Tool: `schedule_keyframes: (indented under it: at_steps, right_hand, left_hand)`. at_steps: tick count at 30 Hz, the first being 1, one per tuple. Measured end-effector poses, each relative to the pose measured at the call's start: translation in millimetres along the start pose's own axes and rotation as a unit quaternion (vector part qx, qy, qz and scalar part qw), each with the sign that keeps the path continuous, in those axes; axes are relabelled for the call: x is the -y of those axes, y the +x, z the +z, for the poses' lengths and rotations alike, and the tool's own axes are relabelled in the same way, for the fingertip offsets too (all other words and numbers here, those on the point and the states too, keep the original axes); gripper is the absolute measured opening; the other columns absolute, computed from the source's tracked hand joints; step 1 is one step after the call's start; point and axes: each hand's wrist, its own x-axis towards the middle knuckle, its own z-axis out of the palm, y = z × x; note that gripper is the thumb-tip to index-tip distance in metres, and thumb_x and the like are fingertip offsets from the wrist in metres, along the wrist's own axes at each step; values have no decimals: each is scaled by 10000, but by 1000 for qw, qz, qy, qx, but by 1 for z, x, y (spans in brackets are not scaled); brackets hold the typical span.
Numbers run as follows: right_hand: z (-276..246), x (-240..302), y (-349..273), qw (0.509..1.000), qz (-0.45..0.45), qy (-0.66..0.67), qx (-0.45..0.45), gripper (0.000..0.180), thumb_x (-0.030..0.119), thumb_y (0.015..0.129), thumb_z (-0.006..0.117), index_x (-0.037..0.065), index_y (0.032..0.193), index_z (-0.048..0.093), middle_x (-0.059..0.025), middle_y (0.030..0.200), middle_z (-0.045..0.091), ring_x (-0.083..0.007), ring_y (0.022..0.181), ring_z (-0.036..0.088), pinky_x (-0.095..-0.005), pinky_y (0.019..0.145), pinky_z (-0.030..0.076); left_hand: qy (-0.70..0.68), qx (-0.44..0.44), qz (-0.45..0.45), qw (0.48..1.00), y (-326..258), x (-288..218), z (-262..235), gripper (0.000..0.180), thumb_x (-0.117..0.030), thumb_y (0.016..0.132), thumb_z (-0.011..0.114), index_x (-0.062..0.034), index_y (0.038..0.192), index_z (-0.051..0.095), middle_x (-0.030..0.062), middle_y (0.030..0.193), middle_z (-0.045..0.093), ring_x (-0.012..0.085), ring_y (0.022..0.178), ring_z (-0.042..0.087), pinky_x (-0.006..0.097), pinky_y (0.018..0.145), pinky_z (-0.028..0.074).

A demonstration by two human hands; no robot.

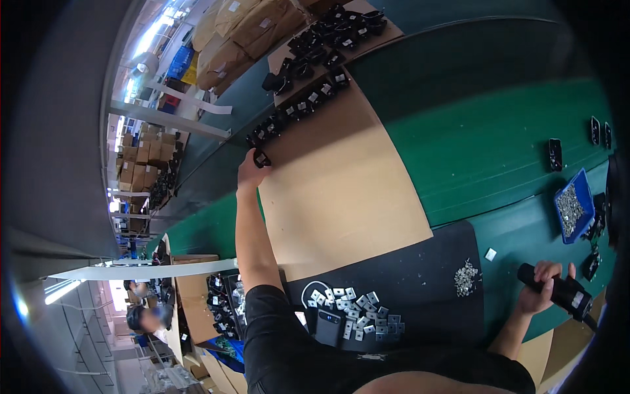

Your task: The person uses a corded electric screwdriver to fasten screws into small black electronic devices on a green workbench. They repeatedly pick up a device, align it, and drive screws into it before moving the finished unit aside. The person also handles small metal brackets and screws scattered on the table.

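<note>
My left hand [251, 172] reaches out to the near end of a row of black parts [302, 108]. Its fingers are closed on a small black housing [262, 158] with a pale square on it, at the edge of the brown cardboard sheet [341, 197]. At the right, my right hand [541, 289] is wrapped round a thick black corded electric screwdriver [572, 299], held tilted over the green bench. Its tip is hard to make out.
A black mat [407, 282] carries square metal plates [361, 308], a dark phone-like device [328, 327] and a pile of small screws [466, 278]. A blue tray [581, 200] of screws stands at the right. More black parts [328, 36] lie heaped at the back. Another person [149, 318] is at the left.
</note>
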Motion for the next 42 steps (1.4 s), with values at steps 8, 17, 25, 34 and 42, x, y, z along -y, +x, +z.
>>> schedule_keyframes:
  at_steps: [8, 17, 25, 34, 42]
  right_hand:
    - [-7, 0, 0, 999, 22, 30, -6, 593, 186, 854, 623, 51, 1356, 337, -25, 750, 425, -110, 635, 416, -287, 660, 360]
    - [-21, -7, -2, 994, 61, 77, -39, 594, 49, 847, 591, 65, 1378, 324, -27, 759, 436, -105, 661, 412, -256, 607, 368]
    - [22, 9, 11, 996, 61, 51, -31, 551, 36, 791, 637, 1, 1269, 366, -82, 725, 563, -172, 629, 550, -315, 618, 462]
    - [27, 16, -6, 995, 35, 87, 11, 465, -51, 785, 618, -13, 1205, 423, -70, 726, 591, -146, 633, 581, -290, 607, 489]
    - [36, 25, -17, 978, 78, 183, 60, 452, -26, 798, 619, 1, 1202, 418, -67, 709, 577, -153, 627, 577, -306, 617, 483]
  left_hand:
    - [26, 10, -5, 1000, 9, 28, 4, 802, -188, 667, 696, -130, 1399, 372, 240, 1138, 621, 378, 1079, 595, 419, 926, 482]
    - [171, -121, 111, 971, -14, 31, -22, 928, -280, 722, 744, -82, 1468, 229, 273, 1279, 508, 391, 1188, 506, 411, 982, 434]
    - [-29, 152, 297, 942, -242, -201, -51, 373, -221, 802, 683, -39, 1121, 615, 164, 996, 663, 315, 882, 653, 402, 789, 513]
    - [-113, 183, 298, 930, -364, -270, 27, 304, -205, 766, 725, -51, 1008, 624, 136, 905, 649, 299, 869, 653, 397, 727, 525]
    - [-205, 81, 231, 948, -392, -266, 58, 95, -67, 792, 681, -2, 847, 639, 120, 759, 613, 224, 645, 621, 329, 634, 506]
